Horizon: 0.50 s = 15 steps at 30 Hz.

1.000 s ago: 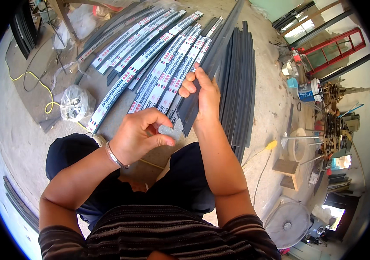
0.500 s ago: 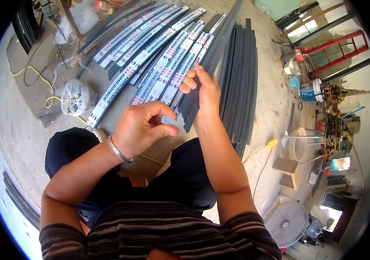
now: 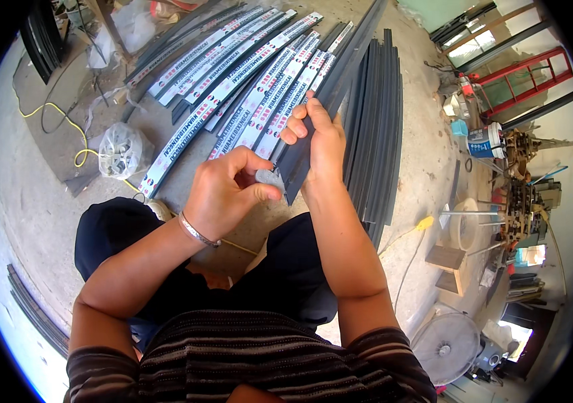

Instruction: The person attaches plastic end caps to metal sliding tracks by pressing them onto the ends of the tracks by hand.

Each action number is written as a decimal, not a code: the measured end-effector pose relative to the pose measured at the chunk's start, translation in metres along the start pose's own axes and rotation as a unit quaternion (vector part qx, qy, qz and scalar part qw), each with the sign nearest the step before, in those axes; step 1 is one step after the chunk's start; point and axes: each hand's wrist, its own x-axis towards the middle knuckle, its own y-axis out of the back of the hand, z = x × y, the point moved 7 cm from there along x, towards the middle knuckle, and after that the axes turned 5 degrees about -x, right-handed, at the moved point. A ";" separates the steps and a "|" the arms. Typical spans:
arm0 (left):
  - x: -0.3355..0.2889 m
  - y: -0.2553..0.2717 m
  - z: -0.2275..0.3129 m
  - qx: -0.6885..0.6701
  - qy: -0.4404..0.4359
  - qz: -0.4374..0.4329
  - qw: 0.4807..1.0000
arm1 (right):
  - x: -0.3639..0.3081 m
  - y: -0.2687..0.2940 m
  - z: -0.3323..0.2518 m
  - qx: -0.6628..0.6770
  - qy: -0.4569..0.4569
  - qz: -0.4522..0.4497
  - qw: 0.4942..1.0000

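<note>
My right hand (image 3: 325,144) is wrapped round a long dark grey profile strip (image 3: 297,161). The strip slants from between my hands up to the far right of the floor stack, its near end close to my knees. Pinched between thumb and forefinger of my left hand (image 3: 219,185) is a small flat light-grey piece with a rounded edge (image 3: 270,178). It sits right at the near end of the strip; whether it touches or fits in cannot be made out. Strips with printed white film (image 3: 270,124) lie on the floor just beyond my hands.
Bare dark strips (image 3: 375,127) lie stacked to the right. A clear plastic bag of small parts (image 3: 124,151) and a yellow cord (image 3: 85,141) are on the left. At the right are a bucket (image 3: 483,143), a wooden stool (image 3: 445,256) and a fan (image 3: 443,346).
The view has shifted slightly. More of the light-grey piece shows between my left fingers at the strip's end; my right hand keeps its grip.
</note>
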 end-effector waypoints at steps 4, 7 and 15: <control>0.001 0.002 -0.003 -0.008 -0.007 0.011 1.000 | 0.001 0.000 0.006 0.006 -0.009 0.001 1.000; 0.004 0.003 -0.009 -0.008 -0.003 0.014 1.000 | 0.002 -0.002 0.012 0.003 -0.027 0.009 1.000; 0.015 0.001 0.003 0.083 -0.013 -0.073 0.994 | 0.006 0.008 0.009 -0.068 0.009 0.012 0.998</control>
